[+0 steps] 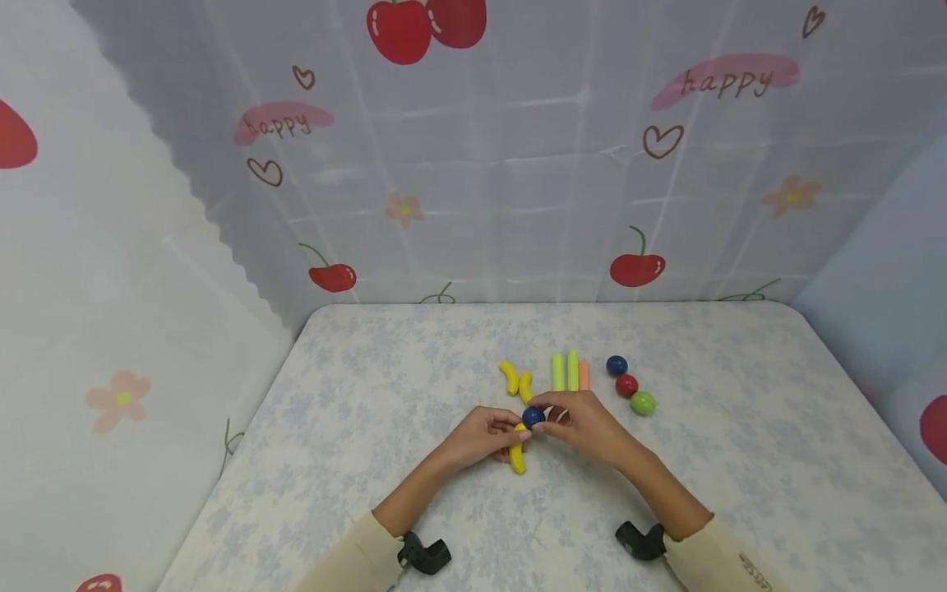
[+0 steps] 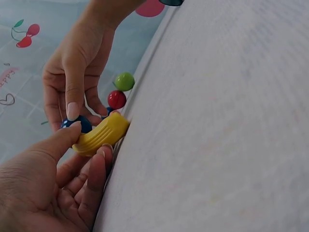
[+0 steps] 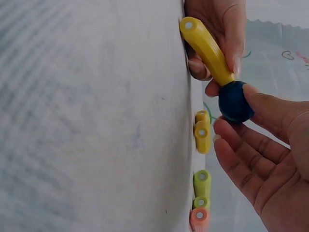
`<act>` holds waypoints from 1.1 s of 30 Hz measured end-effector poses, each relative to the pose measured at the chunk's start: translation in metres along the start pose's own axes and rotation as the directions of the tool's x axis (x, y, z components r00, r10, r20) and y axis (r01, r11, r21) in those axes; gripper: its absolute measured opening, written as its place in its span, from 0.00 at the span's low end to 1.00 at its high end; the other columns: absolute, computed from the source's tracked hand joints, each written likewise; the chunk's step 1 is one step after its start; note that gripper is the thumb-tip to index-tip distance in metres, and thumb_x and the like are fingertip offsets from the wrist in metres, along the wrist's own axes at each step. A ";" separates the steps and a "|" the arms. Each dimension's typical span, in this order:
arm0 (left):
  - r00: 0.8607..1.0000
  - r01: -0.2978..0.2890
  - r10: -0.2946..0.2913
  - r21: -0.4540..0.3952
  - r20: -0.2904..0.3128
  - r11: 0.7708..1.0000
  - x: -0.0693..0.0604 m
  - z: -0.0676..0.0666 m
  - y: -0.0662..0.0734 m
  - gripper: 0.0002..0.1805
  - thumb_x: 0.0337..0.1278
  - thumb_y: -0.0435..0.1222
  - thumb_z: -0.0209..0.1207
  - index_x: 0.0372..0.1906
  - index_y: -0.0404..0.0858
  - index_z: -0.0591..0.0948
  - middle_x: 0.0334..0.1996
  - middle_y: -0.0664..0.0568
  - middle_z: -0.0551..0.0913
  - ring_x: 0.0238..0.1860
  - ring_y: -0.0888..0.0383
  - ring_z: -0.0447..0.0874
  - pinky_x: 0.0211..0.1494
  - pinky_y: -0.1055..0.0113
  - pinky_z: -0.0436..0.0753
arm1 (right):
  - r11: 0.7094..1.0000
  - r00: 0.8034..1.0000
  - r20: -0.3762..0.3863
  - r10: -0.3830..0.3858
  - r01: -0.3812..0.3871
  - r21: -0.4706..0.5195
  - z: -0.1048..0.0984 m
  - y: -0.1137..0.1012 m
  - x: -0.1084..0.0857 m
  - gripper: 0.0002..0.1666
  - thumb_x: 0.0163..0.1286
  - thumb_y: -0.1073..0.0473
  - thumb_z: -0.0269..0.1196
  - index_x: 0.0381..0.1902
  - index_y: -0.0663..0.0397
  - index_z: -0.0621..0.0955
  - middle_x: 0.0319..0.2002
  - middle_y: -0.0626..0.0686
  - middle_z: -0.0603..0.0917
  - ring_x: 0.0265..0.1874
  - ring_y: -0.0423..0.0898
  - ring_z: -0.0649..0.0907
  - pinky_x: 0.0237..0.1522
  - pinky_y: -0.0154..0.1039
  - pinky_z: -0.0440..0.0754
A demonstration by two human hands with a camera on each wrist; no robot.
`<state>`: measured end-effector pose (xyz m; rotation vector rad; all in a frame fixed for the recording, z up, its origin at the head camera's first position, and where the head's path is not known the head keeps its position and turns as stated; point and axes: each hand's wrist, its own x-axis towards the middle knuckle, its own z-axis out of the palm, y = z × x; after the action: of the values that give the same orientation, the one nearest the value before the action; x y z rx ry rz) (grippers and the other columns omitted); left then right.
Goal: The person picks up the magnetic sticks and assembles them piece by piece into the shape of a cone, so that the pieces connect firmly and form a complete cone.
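My left hand (image 1: 481, 436) pinches a curved yellow magnetic rod (image 1: 518, 460) between thumb and fingers, low over the table. Opposite it, my right hand (image 1: 584, 423) holds a dark blue ball (image 1: 533, 418) with the thumb and fingertips. In the right wrist view the ball (image 3: 235, 102) meets one end of the yellow rod (image 3: 207, 50); a pale round disc shows in the rod's other end. The left wrist view shows the left thumb along the rod (image 2: 104, 135), close beside the ball. Two more curved yellow rods (image 1: 508, 376) lie just beyond the hands.
Two light green straight rods (image 1: 558, 372) and an orange one (image 1: 584, 375) lie side by side behind the right hand. To their right rest a blue ball (image 1: 616, 365), a red ball (image 1: 626, 386) and a green ball (image 1: 643, 403). A printed curtain (image 1: 481, 181) hangs behind the table.
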<state>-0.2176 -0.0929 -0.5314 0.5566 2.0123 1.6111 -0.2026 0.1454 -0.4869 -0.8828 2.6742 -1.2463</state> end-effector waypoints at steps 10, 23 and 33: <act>1.000 0.001 -0.001 0.016 -0.003 1.000 0.002 -0.004 -0.001 0.12 0.68 0.44 0.65 0.47 0.41 0.87 0.34 0.50 0.88 0.27 0.59 0.86 0.31 0.66 0.86 | 0.999 0.999 -0.006 0.043 -0.043 -0.011 -0.010 0.000 0.004 0.18 0.71 0.59 0.68 0.57 0.57 0.85 0.46 0.49 0.88 0.38 0.41 0.85 0.40 0.36 0.84; 1.000 0.006 -0.007 -0.023 -0.021 1.000 0.002 -0.007 -0.007 0.12 0.66 0.42 0.67 0.47 0.38 0.86 0.32 0.49 0.88 0.25 0.58 0.86 0.30 0.66 0.86 | 0.968 0.999 0.005 0.052 -0.049 -0.247 -0.025 0.009 0.036 0.19 0.67 0.65 0.70 0.56 0.59 0.85 0.51 0.56 0.87 0.46 0.53 0.85 0.47 0.48 0.85; 1.000 -0.018 0.019 -0.040 0.001 0.999 0.002 -0.011 -0.008 0.13 0.67 0.41 0.66 0.47 0.37 0.85 0.33 0.49 0.87 0.24 0.58 0.85 0.29 0.66 0.86 | 0.914 0.990 0.140 0.012 0.046 -0.404 -0.015 0.013 0.058 0.17 0.66 0.68 0.70 0.53 0.56 0.87 0.54 0.54 0.85 0.56 0.52 0.83 0.58 0.50 0.81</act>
<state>-0.2260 -0.1018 -0.5375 0.5630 1.9753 1.6572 -0.2613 0.1319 -0.4753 -0.9932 2.8593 -0.6017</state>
